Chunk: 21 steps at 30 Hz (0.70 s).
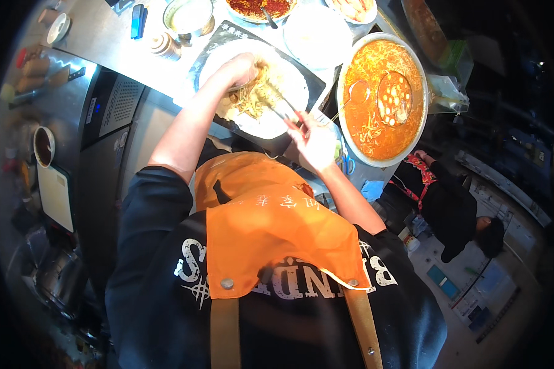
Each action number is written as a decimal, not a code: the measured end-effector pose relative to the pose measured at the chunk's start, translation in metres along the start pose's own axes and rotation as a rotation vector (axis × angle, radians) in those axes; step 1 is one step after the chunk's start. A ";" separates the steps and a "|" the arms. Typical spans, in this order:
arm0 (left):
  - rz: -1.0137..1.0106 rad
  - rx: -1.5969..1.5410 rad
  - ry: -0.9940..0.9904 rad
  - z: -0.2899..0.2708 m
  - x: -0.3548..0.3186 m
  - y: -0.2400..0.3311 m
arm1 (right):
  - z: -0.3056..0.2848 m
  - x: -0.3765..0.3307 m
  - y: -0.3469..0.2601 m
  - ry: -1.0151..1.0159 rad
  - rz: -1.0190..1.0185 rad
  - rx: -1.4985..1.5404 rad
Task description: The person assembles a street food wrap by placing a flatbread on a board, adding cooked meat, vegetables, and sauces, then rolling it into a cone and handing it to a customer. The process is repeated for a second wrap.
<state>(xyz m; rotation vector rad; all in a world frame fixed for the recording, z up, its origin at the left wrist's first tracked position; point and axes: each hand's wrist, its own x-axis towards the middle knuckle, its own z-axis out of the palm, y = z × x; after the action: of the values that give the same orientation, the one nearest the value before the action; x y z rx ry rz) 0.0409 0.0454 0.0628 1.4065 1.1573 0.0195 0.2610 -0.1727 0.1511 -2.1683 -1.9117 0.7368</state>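
Under strong glare, a wide round white surface (293, 88) rests on a dark square base (317, 92). Pale shredded food (250, 101) is heaped in its middle. My left hand (242, 69) reaches over the far left side of the heap with curled fingers; whatever they pinch is lost in the brightness. From the near right, my right hand (316, 142) grips a slim metal utensil (282, 109), tongs by its look, whose tip points into the shreds. To the right stands a large round pan (343, 132) of orange-red broth with strands in it.
A ladle (358, 92) and a round holed scoop (394, 98) sit in the broth. Behind are a bowl of red seasoning (258, 7), a white round plate (317, 35), a metal pot (188, 15) and a jar (165, 46). Another person (440, 197) works at the right.
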 end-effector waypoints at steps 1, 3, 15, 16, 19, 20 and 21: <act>0.061 0.067 0.019 -0.002 -0.003 -0.001 | -0.006 0.000 0.003 0.003 -0.031 -0.012; 0.170 0.185 0.044 -0.004 -0.012 -0.006 | -0.018 0.008 0.011 0.035 -0.146 -0.053; 0.081 0.115 0.493 0.018 -0.124 -0.102 | 0.003 0.186 0.051 0.635 -0.227 -0.411; 0.110 0.149 0.511 0.022 -0.129 -0.109 | 0.005 0.173 0.037 0.733 -0.332 -0.475; 0.243 0.237 0.550 0.033 -0.138 -0.126 | 0.065 0.097 -0.026 0.506 -0.800 -0.120; 0.267 0.293 0.548 0.036 -0.137 -0.129 | 0.083 0.071 -0.039 0.045 -0.712 -0.154; 0.291 0.345 0.551 0.039 -0.136 -0.132 | 0.104 0.054 -0.050 -0.018 -0.597 -0.193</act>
<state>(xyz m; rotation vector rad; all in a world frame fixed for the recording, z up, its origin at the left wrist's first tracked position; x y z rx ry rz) -0.0814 -0.1015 0.0358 1.9421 1.4355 0.4567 0.1726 -0.1327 0.0687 -1.5228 -2.5364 0.4705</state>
